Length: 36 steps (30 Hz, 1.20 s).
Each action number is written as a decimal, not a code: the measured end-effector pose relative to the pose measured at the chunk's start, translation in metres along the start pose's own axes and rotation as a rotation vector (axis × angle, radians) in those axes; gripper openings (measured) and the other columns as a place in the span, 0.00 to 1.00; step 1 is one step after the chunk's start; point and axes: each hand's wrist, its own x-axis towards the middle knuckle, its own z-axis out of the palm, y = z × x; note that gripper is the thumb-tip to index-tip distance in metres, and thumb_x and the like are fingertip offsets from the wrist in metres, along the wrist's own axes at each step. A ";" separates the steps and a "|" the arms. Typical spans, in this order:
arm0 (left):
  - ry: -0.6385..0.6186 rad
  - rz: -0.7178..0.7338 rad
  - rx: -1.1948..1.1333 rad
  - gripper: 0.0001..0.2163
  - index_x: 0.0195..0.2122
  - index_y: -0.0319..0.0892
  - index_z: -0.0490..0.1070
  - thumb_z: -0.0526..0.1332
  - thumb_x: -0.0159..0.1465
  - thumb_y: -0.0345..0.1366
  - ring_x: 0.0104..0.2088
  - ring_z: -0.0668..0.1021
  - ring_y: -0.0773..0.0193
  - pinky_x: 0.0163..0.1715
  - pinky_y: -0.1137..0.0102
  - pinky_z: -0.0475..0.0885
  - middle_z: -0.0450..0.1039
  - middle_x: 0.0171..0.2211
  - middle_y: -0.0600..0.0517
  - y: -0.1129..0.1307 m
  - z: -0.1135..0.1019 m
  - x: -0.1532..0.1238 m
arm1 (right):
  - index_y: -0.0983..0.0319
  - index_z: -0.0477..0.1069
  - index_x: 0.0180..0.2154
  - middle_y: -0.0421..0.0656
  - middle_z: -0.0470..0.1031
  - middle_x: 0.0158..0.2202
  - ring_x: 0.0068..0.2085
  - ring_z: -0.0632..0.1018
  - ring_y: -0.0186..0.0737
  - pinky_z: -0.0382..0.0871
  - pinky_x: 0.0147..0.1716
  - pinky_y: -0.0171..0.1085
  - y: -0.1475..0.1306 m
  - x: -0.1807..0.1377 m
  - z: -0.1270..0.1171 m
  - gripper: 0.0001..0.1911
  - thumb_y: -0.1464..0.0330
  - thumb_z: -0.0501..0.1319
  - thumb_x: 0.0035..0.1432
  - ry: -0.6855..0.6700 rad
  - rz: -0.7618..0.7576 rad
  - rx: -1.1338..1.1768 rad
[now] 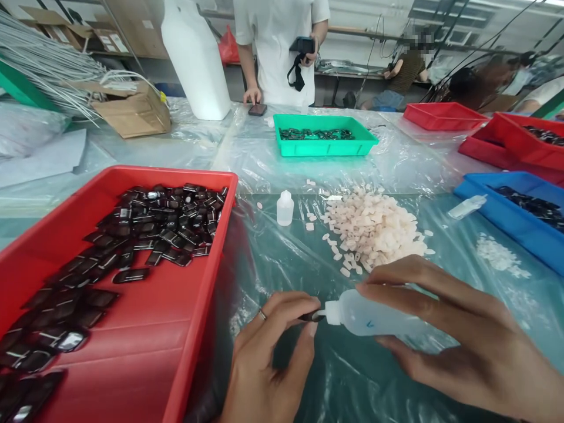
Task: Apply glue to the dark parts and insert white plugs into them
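1. Presently, the left hand (275,352) pinches a dark piece (309,316) between thumb and fingertips, low and near the middle of the view; a ring (263,314) circles one finger.
2. The right hand (458,329) grips a bottle (370,314), fingers over its upper side and thumb beneath. The bottle is translucent, tipped on its side and bears a small blue mark; its nozzle (323,314) points left, right at the piece. Whether the two touch is hard to tell.
3. Just beyond the right hand, a heap (374,226) of pale bits lies on the plastic-covered table (259,258), with a few loose around it. Left of these, a smaller bottle (285,208) stands upright.
4. Beside the left hand, a big red tray (198,329) holds many dark, glossy parts (171,223).
5. Past the heap sits a green tray (326,148) of small dark parts.
6. On the right, a blue tray (506,217) holds more dark parts; a tube (467,207) and tiny white bits (502,257) lie near it.
7. Across the table, a person (282,47) in white holds a device (304,44); a white jug (198,64) stands nearby.
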 end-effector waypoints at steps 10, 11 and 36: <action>-0.072 0.064 0.145 0.13 0.49 0.48 0.75 0.61 0.69 0.23 0.49 0.80 0.69 0.51 0.78 0.72 0.79 0.47 0.56 0.003 -0.006 0.002 | 0.54 0.73 0.55 0.40 0.72 0.57 0.53 0.79 0.45 0.83 0.43 0.33 -0.015 -0.009 -0.005 0.20 0.71 0.65 0.61 -0.019 0.117 -0.021; -0.076 0.061 0.145 0.13 0.49 0.48 0.75 0.61 0.69 0.23 0.48 0.80 0.69 0.50 0.78 0.72 0.79 0.47 0.56 0.003 -0.005 0.002 | 0.53 0.73 0.56 0.40 0.71 0.57 0.54 0.80 0.46 0.83 0.44 0.34 -0.015 -0.010 -0.006 0.21 0.71 0.65 0.61 -0.033 0.122 -0.025; -0.087 0.049 0.141 0.14 0.50 0.49 0.76 0.62 0.68 0.23 0.48 0.81 0.71 0.50 0.82 0.73 0.80 0.47 0.58 0.003 -0.004 0.002 | 0.56 0.77 0.54 0.43 0.75 0.54 0.51 0.81 0.45 0.84 0.41 0.31 -0.012 -0.014 -0.005 0.20 0.69 0.69 0.59 0.021 0.118 -0.045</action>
